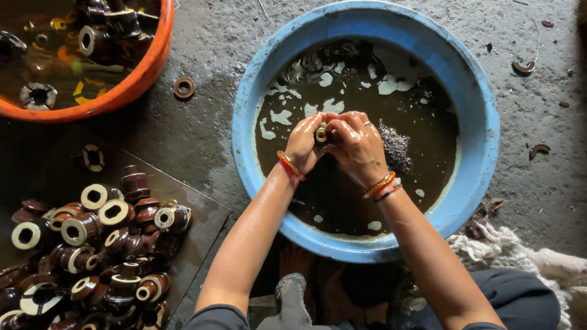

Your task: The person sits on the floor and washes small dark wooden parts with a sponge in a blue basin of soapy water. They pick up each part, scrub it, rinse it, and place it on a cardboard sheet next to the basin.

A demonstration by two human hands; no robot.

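Left hand (303, 143): insulator (321, 133) is being gripped, fingers closed.
Right hand (357, 145): scourer (396, 147) is being held beneath curled fingers (over the blue basin (478, 134)).

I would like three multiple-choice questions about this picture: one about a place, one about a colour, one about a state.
1. Where is the pile of brown insulators?
A. to the person's left
B. in the blue basin
C. on the rags

2. What colour is the tub at top left?
A. green
B. orange
C. white

3. What are the hands doing?
A. resting on the floor
B. holding one small part together over the blue basin
C. lifting the basin

Answers:
1 A, the pile lies at lower left.
2 B, its rim is orange.
3 B, left hand and right hand meet around the part above dark water.
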